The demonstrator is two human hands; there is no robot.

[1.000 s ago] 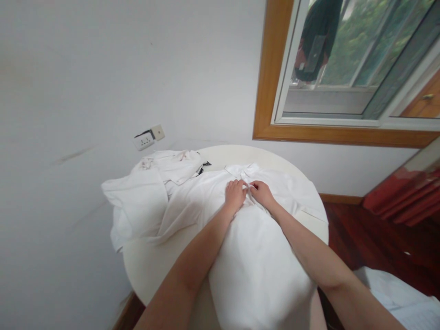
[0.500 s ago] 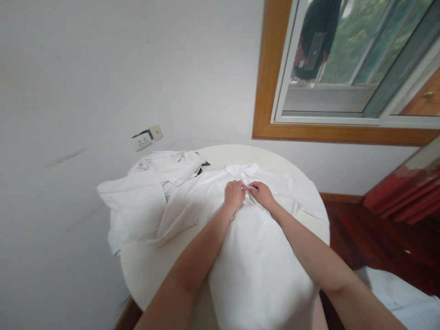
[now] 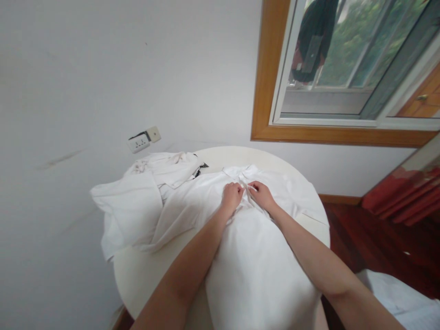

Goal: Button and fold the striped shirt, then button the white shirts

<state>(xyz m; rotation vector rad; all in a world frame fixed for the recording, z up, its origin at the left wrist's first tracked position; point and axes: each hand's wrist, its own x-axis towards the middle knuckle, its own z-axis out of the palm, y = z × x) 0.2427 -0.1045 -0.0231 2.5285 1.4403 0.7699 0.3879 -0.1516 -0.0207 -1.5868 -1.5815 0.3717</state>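
A white collared shirt [image 3: 192,201] lies spread on a round white table [image 3: 154,275], its collar toward the wall and its lower part toward me. Just below the collar, my left hand [image 3: 233,196] pinches one front edge of the shirt. Close beside it, my right hand [image 3: 260,195] pinches the facing edge, fingers bent. A narrow gap of cloth shows between the two sets of fingertips. Any button there is too small to make out.
More white clothing [image 3: 129,211] is heaped at the table's left, partly hanging over the edge. Behind stands a wall with a socket [image 3: 139,143] and a wood-framed window [image 3: 261,91]. A red curtain [image 3: 405,195] hangs at right; white cloth [image 3: 395,293] lies low at right.
The hands have parted slightly at the fingertips, the left fingers curling more tightly. The shirt front between them is a little more open. The view has shifted slightly.
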